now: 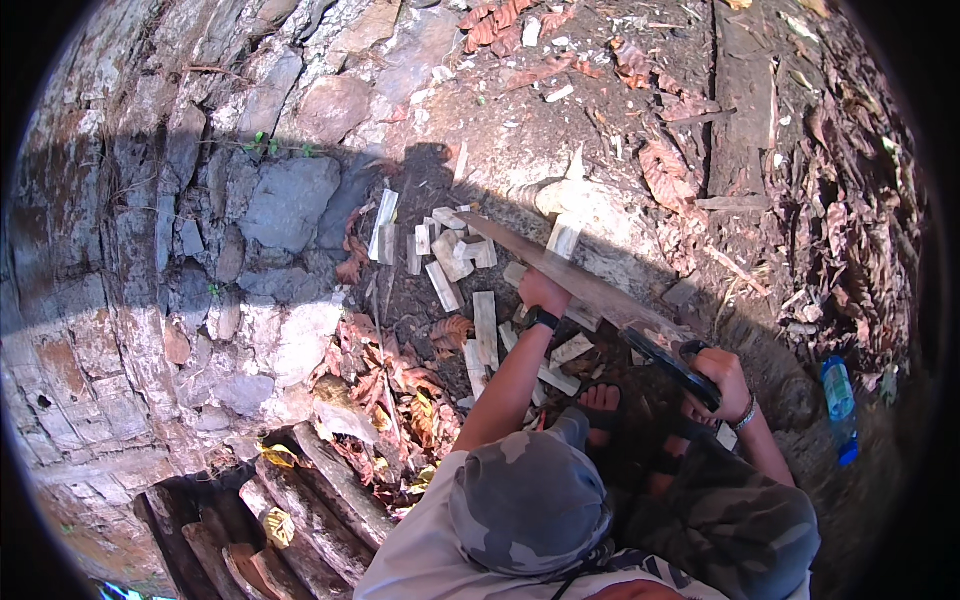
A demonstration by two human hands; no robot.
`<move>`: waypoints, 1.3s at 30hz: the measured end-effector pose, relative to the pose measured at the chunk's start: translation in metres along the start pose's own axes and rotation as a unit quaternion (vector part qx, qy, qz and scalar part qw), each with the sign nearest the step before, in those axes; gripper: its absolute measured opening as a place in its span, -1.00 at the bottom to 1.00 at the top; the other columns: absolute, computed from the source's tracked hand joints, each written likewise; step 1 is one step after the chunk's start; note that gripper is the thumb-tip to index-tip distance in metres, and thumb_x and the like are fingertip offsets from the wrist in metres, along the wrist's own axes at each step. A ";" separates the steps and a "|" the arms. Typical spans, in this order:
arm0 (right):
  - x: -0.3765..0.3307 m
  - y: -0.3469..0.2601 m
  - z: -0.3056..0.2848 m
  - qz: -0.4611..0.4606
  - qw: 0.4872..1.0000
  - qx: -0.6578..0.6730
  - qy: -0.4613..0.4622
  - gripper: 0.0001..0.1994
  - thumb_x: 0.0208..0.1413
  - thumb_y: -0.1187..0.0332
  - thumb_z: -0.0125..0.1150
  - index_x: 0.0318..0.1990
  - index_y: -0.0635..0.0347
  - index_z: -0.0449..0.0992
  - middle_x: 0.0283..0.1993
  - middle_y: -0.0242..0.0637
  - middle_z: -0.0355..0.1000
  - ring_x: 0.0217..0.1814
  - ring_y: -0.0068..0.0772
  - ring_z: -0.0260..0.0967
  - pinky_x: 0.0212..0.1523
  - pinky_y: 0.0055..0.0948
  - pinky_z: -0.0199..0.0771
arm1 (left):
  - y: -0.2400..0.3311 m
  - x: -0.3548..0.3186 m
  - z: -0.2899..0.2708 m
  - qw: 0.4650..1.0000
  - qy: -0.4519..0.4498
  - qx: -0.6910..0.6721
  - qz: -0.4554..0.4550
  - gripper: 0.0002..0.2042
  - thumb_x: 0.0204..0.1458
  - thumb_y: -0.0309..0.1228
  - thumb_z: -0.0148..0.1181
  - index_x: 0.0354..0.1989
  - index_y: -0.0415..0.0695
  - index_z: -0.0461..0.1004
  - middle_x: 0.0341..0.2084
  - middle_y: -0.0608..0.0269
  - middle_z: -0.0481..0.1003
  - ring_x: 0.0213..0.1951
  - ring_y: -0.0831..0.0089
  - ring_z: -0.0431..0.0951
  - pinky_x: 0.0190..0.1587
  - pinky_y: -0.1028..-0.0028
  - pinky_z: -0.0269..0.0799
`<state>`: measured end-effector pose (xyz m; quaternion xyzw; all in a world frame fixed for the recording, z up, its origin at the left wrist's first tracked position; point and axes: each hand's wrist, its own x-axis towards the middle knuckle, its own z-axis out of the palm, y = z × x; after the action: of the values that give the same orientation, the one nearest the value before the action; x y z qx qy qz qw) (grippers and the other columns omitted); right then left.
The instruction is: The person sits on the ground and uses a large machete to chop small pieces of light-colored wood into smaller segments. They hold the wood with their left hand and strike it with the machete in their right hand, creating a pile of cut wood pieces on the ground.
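My right hand (722,378) is closed around the black handle of a handsaw (590,285). Its long, brownish blade slants up to the left, ending over a scatter of cut wood pieces. Beside the middle of the blade, my left hand (543,291) grips a pale wood stick (564,236), which shows on the far side of the saw. The blade partly hides the fingers of this hand. A dark band circles the left wrist, and a bracelet the right. Short wood pieces (452,257) lie left of my left hand, and longer ones (485,328) lie below it.
A stone wall or paving (290,205) fills the left side. Stacked logs (310,505) lie at the lower left, near dry leaves (375,385). My sandalled feet (600,400) are below the saw. A plastic bottle (839,400) lies at the right. A plank (740,100) lies farther off.
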<state>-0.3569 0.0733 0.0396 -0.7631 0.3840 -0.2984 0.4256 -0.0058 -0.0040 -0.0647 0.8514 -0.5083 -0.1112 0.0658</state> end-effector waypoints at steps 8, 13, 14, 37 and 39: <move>-0.052 -0.005 -0.029 -0.018 0.999 -0.037 -0.005 -0.72 -0.16 0.30 0.43 -0.62 0.11 0.38 -0.69 -0.30 0.22 -0.65 -0.19 0.28 -0.57 -0.22 0.24 | -0.001 0.001 0.000 1.000 -0.001 0.006 -0.011 -0.66 -0.21 -0.13 0.42 -0.41 -0.16 0.61 -0.47 -0.05 0.60 -0.34 -0.03 0.65 -0.28 0.11 0.58; 0.009 -0.007 -0.004 -0.022 1.000 -0.013 -0.015 -0.73 -0.32 0.28 0.38 -0.57 0.16 0.37 -0.58 -0.22 0.28 -0.52 -0.05 0.33 -0.50 -0.16 0.29 | -0.003 -0.002 -0.005 0.999 0.027 -0.030 0.027 -0.67 -0.18 -0.12 0.39 -0.43 -0.16 0.61 -0.47 -0.04 0.60 -0.35 -0.03 0.64 -0.30 0.10 0.57; 0.015 -0.009 0.000 -0.022 1.000 -0.012 -0.016 -0.72 -0.34 0.27 0.37 -0.56 0.17 0.37 -0.57 -0.21 0.28 -0.51 -0.03 0.33 -0.49 -0.15 0.29 | -0.006 -0.003 -0.003 0.998 0.033 -0.036 0.036 -0.67 -0.17 -0.11 0.39 -0.44 -0.16 0.61 -0.47 -0.03 0.60 -0.35 -0.03 0.64 -0.31 0.10 0.57; -0.064 -0.008 -0.036 0.029 0.997 -0.037 -0.064 -0.74 -0.35 0.26 0.30 -0.56 0.18 0.36 -0.58 -0.19 0.25 -0.53 0.00 0.29 -0.52 -0.15 0.24 | -0.003 0.008 -0.002 0.999 -0.030 -0.008 -0.033 -0.67 -0.20 -0.23 0.44 -0.37 -0.23 0.57 -0.43 -0.09 0.61 -0.32 -0.09 0.64 -0.25 0.08 0.57; -0.078 -0.009 -0.039 0.058 0.997 -0.021 -0.056 -0.73 -0.36 0.25 0.30 -0.59 0.17 0.35 -0.60 -0.19 0.23 -0.55 -0.01 0.28 -0.54 -0.17 0.22 | -0.002 0.008 -0.003 0.999 -0.039 0.003 -0.032 -0.66 -0.20 -0.24 0.44 -0.36 -0.24 0.56 -0.43 -0.10 0.60 -0.30 -0.09 0.64 -0.24 0.07 0.57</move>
<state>-0.4252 0.1253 0.0557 -0.7639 0.4095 -0.2218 0.4466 0.0001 -0.0098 -0.0629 0.8625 -0.4834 -0.1448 0.0392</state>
